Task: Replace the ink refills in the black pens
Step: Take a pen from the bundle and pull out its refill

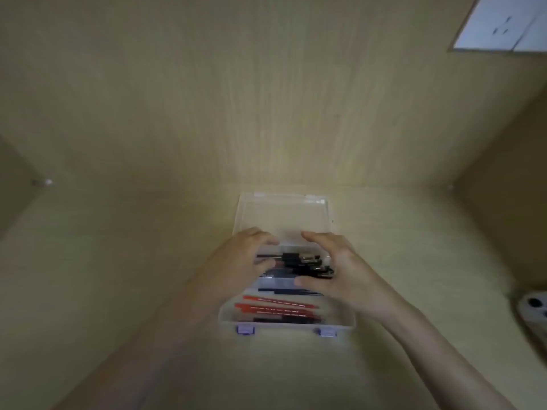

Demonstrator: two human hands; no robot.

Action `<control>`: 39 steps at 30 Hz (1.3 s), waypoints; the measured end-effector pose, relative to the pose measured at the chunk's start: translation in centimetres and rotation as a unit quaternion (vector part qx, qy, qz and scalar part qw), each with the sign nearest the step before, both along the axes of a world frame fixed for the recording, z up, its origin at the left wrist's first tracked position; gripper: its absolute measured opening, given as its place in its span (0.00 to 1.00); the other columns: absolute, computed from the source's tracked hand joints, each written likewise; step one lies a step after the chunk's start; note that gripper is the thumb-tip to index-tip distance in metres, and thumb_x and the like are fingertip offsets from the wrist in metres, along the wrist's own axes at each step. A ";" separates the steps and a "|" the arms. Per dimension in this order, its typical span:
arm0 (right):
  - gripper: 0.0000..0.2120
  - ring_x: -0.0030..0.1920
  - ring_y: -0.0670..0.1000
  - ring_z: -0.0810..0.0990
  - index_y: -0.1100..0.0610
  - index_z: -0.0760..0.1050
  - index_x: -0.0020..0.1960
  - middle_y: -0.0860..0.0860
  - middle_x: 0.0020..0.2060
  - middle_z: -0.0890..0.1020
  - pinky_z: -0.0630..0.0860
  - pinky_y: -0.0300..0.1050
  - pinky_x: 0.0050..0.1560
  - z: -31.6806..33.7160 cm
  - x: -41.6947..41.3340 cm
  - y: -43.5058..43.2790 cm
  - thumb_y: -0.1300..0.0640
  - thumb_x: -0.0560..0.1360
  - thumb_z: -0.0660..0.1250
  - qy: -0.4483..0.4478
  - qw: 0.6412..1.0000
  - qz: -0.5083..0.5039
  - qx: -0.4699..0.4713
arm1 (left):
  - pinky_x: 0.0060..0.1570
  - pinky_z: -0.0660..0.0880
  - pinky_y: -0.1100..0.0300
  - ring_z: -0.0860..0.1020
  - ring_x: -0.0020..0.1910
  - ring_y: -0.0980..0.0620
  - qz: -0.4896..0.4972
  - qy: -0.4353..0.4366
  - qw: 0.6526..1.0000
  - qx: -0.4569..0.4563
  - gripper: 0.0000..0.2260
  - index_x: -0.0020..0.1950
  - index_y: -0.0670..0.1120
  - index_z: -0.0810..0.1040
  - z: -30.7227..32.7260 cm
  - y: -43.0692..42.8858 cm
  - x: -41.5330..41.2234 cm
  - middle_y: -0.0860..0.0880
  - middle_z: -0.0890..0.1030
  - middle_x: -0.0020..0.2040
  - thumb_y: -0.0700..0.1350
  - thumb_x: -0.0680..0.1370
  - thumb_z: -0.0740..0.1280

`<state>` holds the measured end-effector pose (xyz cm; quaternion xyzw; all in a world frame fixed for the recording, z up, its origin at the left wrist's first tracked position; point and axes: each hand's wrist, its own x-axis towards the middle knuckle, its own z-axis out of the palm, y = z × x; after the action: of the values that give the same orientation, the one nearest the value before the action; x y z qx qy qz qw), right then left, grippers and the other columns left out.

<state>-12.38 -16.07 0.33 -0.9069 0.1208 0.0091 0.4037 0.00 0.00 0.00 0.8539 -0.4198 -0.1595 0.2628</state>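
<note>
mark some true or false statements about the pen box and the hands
1. The clear box has its lid open. True.
2. The red items lie nearer the person than the black pens. True.
3. The latches are green. False: they are purple.
4. Only one hand is over the box. False: the left hand and the right hand are both over it.
5. The box stands on a metal table. False: it stands on a wooden surface.
</note>
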 end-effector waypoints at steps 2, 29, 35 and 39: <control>0.37 0.63 0.35 0.58 0.47 0.62 0.72 0.41 0.64 0.68 0.57 0.21 0.58 -1.1 0.2 -0.1 0.44 0.68 0.73 -0.036 0.998 0.018 -0.044 | 0.59 0.67 0.61 0.71 0.57 0.58 0.005 -0.010 1.000 -0.007 0.16 0.64 0.51 0.72 -1.1 -0.1 -0.1 0.55 0.73 0.58 0.47 0.76 0.66; 0.33 0.55 0.51 0.68 0.54 0.70 0.62 0.50 0.53 0.68 0.71 0.46 0.54 -5.0 0.9 0.8 0.35 0.66 0.69 0.016 0.960 0.031 -0.278 | 0.59 0.65 0.56 0.70 0.57 0.51 -0.025 -0.106 0.990 0.092 0.24 0.62 0.47 0.72 -5.1 0.0 -1.2 0.48 0.73 0.59 0.61 0.78 0.50; 0.31 0.56 0.51 0.67 0.54 0.69 0.62 0.50 0.52 0.70 0.70 0.46 0.54 -4.6 1.5 0.7 0.37 0.67 0.70 0.062 0.960 0.037 -0.272 | 0.49 0.70 0.56 0.73 0.46 0.51 -0.026 -0.050 0.991 0.121 0.23 0.51 0.47 0.74 -4.6 -0.5 -0.7 0.48 0.76 0.49 0.64 0.76 0.52; 0.25 0.50 0.50 0.72 0.55 0.73 0.55 0.51 0.49 0.74 0.73 0.47 0.49 -4.3 2.2 0.2 0.42 0.65 0.74 0.088 0.975 0.024 -0.202 | 0.38 0.67 0.59 0.71 0.36 0.54 -0.051 0.005 0.991 0.125 0.21 0.43 0.48 0.73 -4.1 -0.7 -0.3 0.51 0.75 0.38 0.65 0.75 0.55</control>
<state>-10.22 -15.87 -3.97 -0.9681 0.1333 0.0738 0.1991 -0.32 -0.70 -4.11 0.8567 -0.4385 -0.2279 0.1478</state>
